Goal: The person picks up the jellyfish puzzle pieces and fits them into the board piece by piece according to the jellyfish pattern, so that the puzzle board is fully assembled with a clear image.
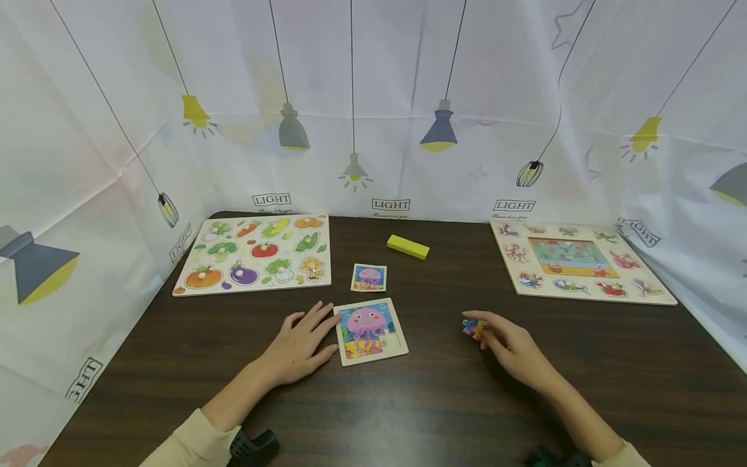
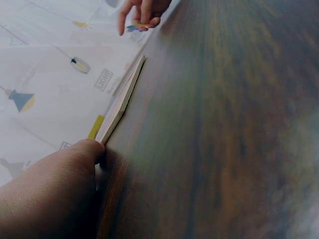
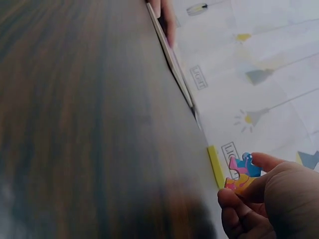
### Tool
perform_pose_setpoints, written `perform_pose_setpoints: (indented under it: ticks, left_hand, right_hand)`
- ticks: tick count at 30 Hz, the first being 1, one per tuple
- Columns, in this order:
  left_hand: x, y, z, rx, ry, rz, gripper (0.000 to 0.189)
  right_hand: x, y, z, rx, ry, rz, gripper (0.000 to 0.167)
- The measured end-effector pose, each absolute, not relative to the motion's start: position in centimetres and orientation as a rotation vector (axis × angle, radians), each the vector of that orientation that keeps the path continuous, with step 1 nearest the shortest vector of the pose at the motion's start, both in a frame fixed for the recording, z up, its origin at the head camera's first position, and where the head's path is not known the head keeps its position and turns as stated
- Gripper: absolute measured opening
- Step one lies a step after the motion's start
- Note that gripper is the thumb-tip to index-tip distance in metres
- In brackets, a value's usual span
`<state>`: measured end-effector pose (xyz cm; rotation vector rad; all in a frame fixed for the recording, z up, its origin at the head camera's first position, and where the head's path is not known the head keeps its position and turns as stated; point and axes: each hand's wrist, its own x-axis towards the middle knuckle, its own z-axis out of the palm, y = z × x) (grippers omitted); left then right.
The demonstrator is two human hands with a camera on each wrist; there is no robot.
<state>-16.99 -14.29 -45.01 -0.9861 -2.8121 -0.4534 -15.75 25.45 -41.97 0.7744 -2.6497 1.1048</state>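
A square jigsaw puzzle (image 1: 366,325) with a pink jellyfish lies in its pale wooden frame near the middle of the table, a bare gap showing at its lower right. My left hand (image 1: 300,347) rests beside it, fingers spread and relaxed, fingertips at the frame's left edge. Off to the right, my right hand (image 1: 513,347) pinches a jigsaw piece (image 3: 245,172) coloured blue, pink and yellow-orange between thumb and fingers, apart from the frame. Just behind the puzzle lies a small jellyfish picture card (image 1: 369,277).
At the back left is a vegetable puzzle board (image 1: 259,243). A sea-animal puzzle board (image 1: 583,263) lies at the back right. Between them sits a yellow block (image 1: 408,247). A white curtain (image 1: 373,78) printed with lamps hangs behind the dark table (image 1: 408,415).
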Motion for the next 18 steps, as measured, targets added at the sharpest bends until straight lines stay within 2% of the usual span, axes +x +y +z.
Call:
perform_pose_setpoints:
  ticks: [18]
  left_hand:
    - [-16.9, -14.3, -44.8, -0.992, -2.804, -0.446, 0.056]
  right_hand:
    - [-17.0, 22.2, -42.1, 0.767, -2.703, 1.086, 0.022]
